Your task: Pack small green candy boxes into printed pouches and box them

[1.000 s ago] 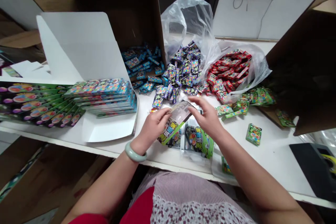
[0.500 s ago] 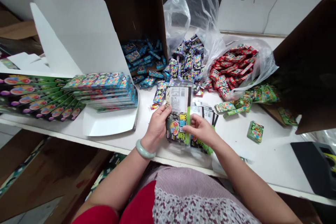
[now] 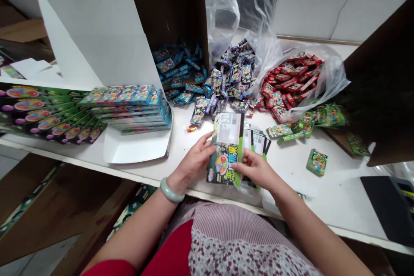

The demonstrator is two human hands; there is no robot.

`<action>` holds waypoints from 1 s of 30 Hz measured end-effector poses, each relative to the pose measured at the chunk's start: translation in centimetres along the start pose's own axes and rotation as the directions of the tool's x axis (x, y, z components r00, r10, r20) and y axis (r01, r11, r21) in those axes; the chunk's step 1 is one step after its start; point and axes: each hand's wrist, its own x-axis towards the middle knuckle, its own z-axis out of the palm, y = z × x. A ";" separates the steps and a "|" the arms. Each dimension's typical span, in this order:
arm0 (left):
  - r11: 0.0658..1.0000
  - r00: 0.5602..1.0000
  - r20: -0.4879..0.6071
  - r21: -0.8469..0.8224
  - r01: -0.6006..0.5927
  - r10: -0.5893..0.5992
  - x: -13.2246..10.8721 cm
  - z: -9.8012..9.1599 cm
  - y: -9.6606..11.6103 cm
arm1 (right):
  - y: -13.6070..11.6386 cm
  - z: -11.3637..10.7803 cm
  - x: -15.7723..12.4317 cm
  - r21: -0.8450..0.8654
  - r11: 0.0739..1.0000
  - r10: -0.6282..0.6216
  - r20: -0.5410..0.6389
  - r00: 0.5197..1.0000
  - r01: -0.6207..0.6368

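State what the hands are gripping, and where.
The left hand and right hand hold one flat printed packet by its opposite long edges, in the lower half.

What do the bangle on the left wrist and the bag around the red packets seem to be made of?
The bangle looks like polished green jade or glass, glossy; the look can't settle which. The bag seems thin clear plastic film: see-through, creased, shiny.

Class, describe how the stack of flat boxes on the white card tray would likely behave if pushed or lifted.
The stack of flat boxes probably shifts easily: its layers sit offset. Each box looks thin, likely light card. The white card tray beneath looks thin, so it may flex if lifted.
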 end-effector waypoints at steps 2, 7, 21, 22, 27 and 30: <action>0.992 0.981 -0.145 0.015 -0.129 0.130 0.8 0.7 0.6 | 0.2 0.2 -0.3 -0.026 1.000 0.001 0.047 0.999 0.000; 0.958 0.947 -0.148 0.077 -0.276 0.285 1.3 1.8 0.8 | -0.3 -0.8 -1.0 -0.074 0.996 -0.042 0.129 0.991 0.052; 0.822 0.947 0.159 0.469 -0.323 0.281 -1.3 0.9 1.1 | -2.4 -1.4 -1.3 -0.240 0.926 -0.356 -0.304 0.884 0.290; 0.788 0.939 0.139 0.513 -0.341 0.315 -1.3 1.0 1.2 | -2.4 -1.6 -1.5 -0.261 0.925 -0.346 -0.283 0.895 0.275; 0.725 0.909 0.090 0.574 -0.380 0.406 -0.9 2.3 1.7 | -4.0 -2.7 -1.9 -0.245 0.923 -0.347 -0.192 0.918 0.298; 0.850 0.945 0.056 0.422 -0.314 0.322 -0.5 2.7 2.3 | -5.0 -2.7 -1.8 -0.181 0.925 -0.367 -0.201 0.908 0.334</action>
